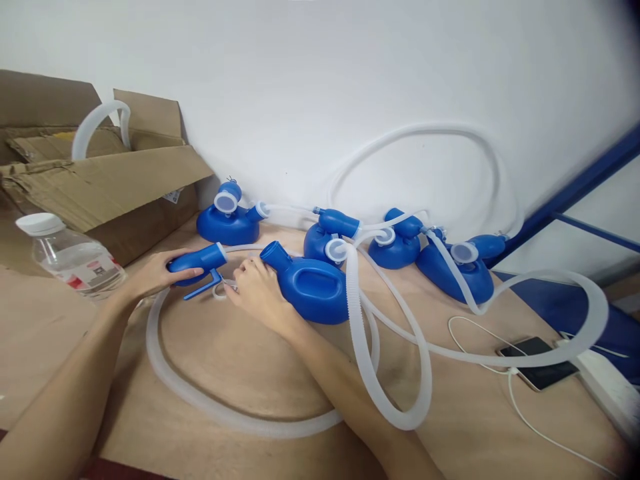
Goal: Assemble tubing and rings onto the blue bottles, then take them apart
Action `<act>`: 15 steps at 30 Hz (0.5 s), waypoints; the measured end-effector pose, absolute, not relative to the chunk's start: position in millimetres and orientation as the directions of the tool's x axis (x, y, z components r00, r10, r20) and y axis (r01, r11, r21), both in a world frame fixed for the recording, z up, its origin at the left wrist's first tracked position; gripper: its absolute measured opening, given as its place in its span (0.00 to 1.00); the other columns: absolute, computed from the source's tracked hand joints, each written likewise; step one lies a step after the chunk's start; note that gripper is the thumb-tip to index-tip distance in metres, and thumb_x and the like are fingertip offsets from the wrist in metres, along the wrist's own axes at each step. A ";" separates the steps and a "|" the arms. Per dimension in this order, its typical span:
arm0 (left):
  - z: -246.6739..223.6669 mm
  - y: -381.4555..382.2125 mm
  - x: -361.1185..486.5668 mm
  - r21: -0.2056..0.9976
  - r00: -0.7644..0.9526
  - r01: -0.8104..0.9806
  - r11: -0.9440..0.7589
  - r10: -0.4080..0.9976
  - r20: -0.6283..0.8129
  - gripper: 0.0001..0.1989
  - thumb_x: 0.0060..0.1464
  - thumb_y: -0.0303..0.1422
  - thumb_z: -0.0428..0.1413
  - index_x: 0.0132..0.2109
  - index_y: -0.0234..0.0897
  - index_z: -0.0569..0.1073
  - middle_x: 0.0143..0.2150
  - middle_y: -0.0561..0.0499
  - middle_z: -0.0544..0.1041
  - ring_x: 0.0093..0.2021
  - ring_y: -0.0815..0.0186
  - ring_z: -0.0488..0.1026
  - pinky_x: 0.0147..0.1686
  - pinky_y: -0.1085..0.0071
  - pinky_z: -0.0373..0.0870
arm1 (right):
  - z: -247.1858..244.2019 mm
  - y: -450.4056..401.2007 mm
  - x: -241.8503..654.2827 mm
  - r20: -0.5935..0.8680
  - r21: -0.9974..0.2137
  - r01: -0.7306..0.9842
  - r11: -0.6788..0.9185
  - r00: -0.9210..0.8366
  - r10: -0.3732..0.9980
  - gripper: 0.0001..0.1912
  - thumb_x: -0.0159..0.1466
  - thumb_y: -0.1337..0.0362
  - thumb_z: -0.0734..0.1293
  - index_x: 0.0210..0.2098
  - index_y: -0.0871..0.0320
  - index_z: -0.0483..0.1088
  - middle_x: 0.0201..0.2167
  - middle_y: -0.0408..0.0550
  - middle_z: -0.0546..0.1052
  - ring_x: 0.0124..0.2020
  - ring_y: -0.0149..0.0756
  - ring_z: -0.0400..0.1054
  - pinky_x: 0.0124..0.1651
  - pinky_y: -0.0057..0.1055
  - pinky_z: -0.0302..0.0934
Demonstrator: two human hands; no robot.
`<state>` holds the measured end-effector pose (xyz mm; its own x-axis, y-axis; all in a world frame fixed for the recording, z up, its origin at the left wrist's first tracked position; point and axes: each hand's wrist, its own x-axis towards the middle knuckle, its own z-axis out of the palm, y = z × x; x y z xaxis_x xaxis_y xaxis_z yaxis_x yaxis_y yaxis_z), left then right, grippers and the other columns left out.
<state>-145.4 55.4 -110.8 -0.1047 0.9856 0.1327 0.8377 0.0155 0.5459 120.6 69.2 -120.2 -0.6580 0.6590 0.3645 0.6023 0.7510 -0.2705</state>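
Observation:
My left hand (159,272) wraps round a blue plastic tube-shaped urinal head (203,261) with a white rim, its open end pointing right. Below this head, a thin blue hook-like clip (203,285) sticks out beside a small white ring (219,291). My right hand (260,293) is closed with its fingertips at the ring; what they pinch is partly hidden. Right beside that hand stands a blue urinal bottle (317,290) with an uncapped threaded neck. A translucent corrugated hose (200,400) curves from near my left hand, under my right forearm.
Several more blue urinal bottles (227,227) with white caps and hoses line the wall. At left are an open cardboard box (120,180) and a water bottle (75,257). A phone (540,363) with a white cable and a white power strip (607,383) lie at right.

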 end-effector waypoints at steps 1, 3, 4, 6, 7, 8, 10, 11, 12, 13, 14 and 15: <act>-109.5 54.2 -142.4 0.513 -0.093 0.858 -0.005 0.982 0.166 0.49 0.46 0.67 0.59 0.62 0.33 0.77 0.54 0.44 0.84 0.51 0.45 0.80 0.47 0.62 0.78 | -124.9 70.7 120.4 0.373 -0.210 0.605 0.768 -0.676 0.635 0.14 0.74 0.57 0.65 0.46 0.62 0.77 0.51 0.59 0.79 0.59 0.51 0.68 0.61 0.46 0.64; -105.6 51.7 -132.9 0.452 -0.058 0.890 -0.056 0.971 0.234 0.45 0.50 0.66 0.58 0.61 0.33 0.78 0.53 0.44 0.84 0.49 0.47 0.81 0.47 0.62 0.78 | -134.2 73.1 119.1 0.400 -0.154 0.593 0.790 -0.694 0.599 0.17 0.74 0.56 0.66 0.51 0.63 0.75 0.50 0.59 0.80 0.57 0.50 0.69 0.62 0.46 0.63; -103.5 50.8 -127.6 0.430 -0.030 0.899 -0.085 0.966 0.255 0.44 0.52 0.65 0.57 0.60 0.33 0.78 0.52 0.44 0.85 0.48 0.47 0.81 0.47 0.62 0.78 | -138.5 74.1 118.2 0.412 -0.153 0.590 0.793 -0.691 0.594 0.19 0.74 0.53 0.66 0.52 0.62 0.75 0.50 0.58 0.80 0.56 0.50 0.70 0.61 0.45 0.63; -99.9 49.7 -118.1 0.416 0.032 0.897 -0.148 0.962 0.272 0.42 0.52 0.64 0.58 0.59 0.34 0.79 0.52 0.45 0.85 0.46 0.48 0.82 0.46 0.62 0.78 | -145.5 76.2 117.1 0.420 -0.171 0.598 0.783 -0.674 0.607 0.21 0.73 0.50 0.66 0.52 0.61 0.75 0.50 0.57 0.81 0.54 0.49 0.71 0.59 0.44 0.64; -98.9 49.5 -114.7 0.418 0.058 0.891 -0.175 0.959 0.277 0.41 0.52 0.64 0.58 0.59 0.35 0.79 0.52 0.46 0.85 0.45 0.49 0.82 0.47 0.63 0.78 | -148.1 77.6 117.1 0.418 -0.174 0.598 0.782 -0.674 0.608 0.20 0.73 0.50 0.66 0.50 0.61 0.75 0.49 0.57 0.81 0.53 0.48 0.72 0.57 0.43 0.65; -98.5 49.5 -112.6 0.422 0.073 0.886 -0.193 0.956 0.284 0.41 0.52 0.63 0.59 0.59 0.35 0.79 0.52 0.46 0.85 0.45 0.49 0.82 0.47 0.63 0.77 | -150.1 79.4 117.6 0.415 -0.175 0.587 0.791 -0.684 0.599 0.19 0.74 0.51 0.65 0.49 0.62 0.76 0.48 0.57 0.82 0.52 0.48 0.72 0.56 0.42 0.66; -98.8 49.5 -111.7 0.432 0.071 0.880 -0.198 0.954 0.292 0.40 0.52 0.62 0.59 0.59 0.35 0.80 0.52 0.46 0.85 0.45 0.49 0.82 0.47 0.64 0.77 | -152.6 84.3 119.8 0.407 -0.169 0.532 0.829 -0.729 0.551 0.17 0.76 0.55 0.63 0.49 0.62 0.76 0.46 0.56 0.82 0.51 0.46 0.73 0.52 0.40 0.67; -99.2 49.5 -112.6 0.439 0.062 0.878 -0.192 0.954 0.293 0.40 0.52 0.62 0.59 0.58 0.34 0.80 0.51 0.45 0.85 0.45 0.48 0.82 0.46 0.64 0.77 | -153.4 87.1 121.4 0.402 -0.164 0.492 0.855 -0.758 0.513 0.15 0.76 0.58 0.63 0.50 0.62 0.76 0.45 0.55 0.82 0.51 0.45 0.73 0.51 0.39 0.67; -99.6 49.4 -114.0 0.447 0.060 0.875 -0.188 0.957 0.285 0.40 0.51 0.62 0.60 0.58 0.33 0.80 0.51 0.44 0.85 0.46 0.48 0.82 0.46 0.63 0.77 | -154.0 90.2 123.0 0.396 -0.160 0.447 0.880 -0.787 0.472 0.13 0.76 0.61 0.63 0.51 0.61 0.76 0.44 0.54 0.83 0.51 0.44 0.73 0.51 0.38 0.67; -99.6 49.2 -115.7 0.454 0.067 0.870 -0.190 0.960 0.273 0.41 0.50 0.62 0.60 0.57 0.32 0.80 0.51 0.43 0.85 0.46 0.47 0.82 0.46 0.63 0.78 | -154.5 93.1 124.5 0.388 -0.163 0.404 0.900 -0.812 0.435 0.11 0.76 0.65 0.63 0.51 0.60 0.77 0.44 0.53 0.83 0.52 0.43 0.73 0.52 0.37 0.66; -99.4 49.0 -117.4 0.464 0.079 0.864 -0.197 0.962 0.261 0.41 0.49 0.62 0.61 0.57 0.32 0.81 0.51 0.42 0.85 0.46 0.47 0.82 0.46 0.62 0.78 | -155.0 95.8 125.6 0.381 -0.171 0.368 0.914 -0.831 0.406 0.11 0.74 0.69 0.65 0.52 0.59 0.77 0.44 0.52 0.83 0.51 0.42 0.73 0.52 0.36 0.66; -98.7 48.6 -119.1 0.477 0.092 0.854 -0.205 0.964 0.248 0.41 0.49 0.62 0.62 0.56 0.31 0.81 0.52 0.42 0.85 0.47 0.46 0.82 0.47 0.61 0.78 | -155.6 98.1 126.2 0.379 -0.184 0.339 0.923 -0.842 0.385 0.13 0.72 0.73 0.66 0.52 0.58 0.77 0.44 0.51 0.83 0.51 0.41 0.73 0.53 0.35 0.66</act>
<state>-119.1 48.6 -98.7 0.0923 0.9643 0.2481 0.8545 -0.2046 0.4775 126.2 98.1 -155.6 -0.8419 0.3846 0.3786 0.3389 0.9227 -0.1836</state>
